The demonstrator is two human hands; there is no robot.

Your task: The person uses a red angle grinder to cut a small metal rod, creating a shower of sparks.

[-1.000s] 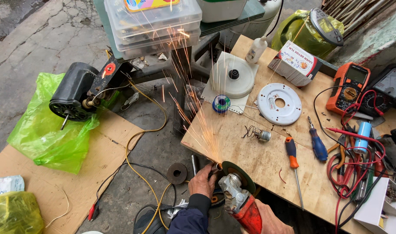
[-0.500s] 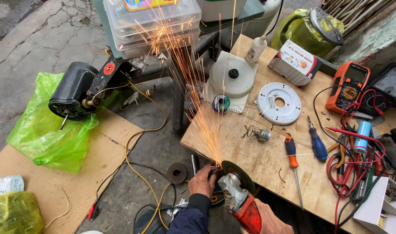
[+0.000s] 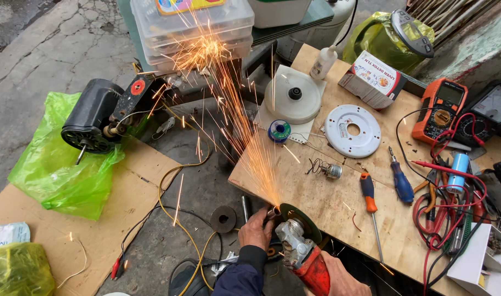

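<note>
My right hand (image 3: 341, 279) grips the red body of an angle grinder (image 3: 301, 249) at the bottom of the head view. Its dark disc (image 3: 302, 219) touches a small metal piece (image 3: 273, 211) that my left hand (image 3: 256, 227) pinches at the near edge of the plywood board (image 3: 338, 203). A stream of orange sparks (image 3: 234, 109) shoots up and away to the left from the contact point, reaching the clear plastic boxes (image 3: 193, 27).
A black motor (image 3: 94, 118) lies on a green bag (image 3: 64, 164) and cardboard at left. On the board: white discs (image 3: 353, 130), solder spool (image 3: 279, 131), two screwdrivers (image 3: 369, 200), orange multimeter (image 3: 441, 109), red leads. A dark disc (image 3: 223, 218) and yellow cable lie on the concrete.
The hands and grinder stay in place. The spark stream keeps flying, its spread shifting slightly further left toward the plastic boxes.
</note>
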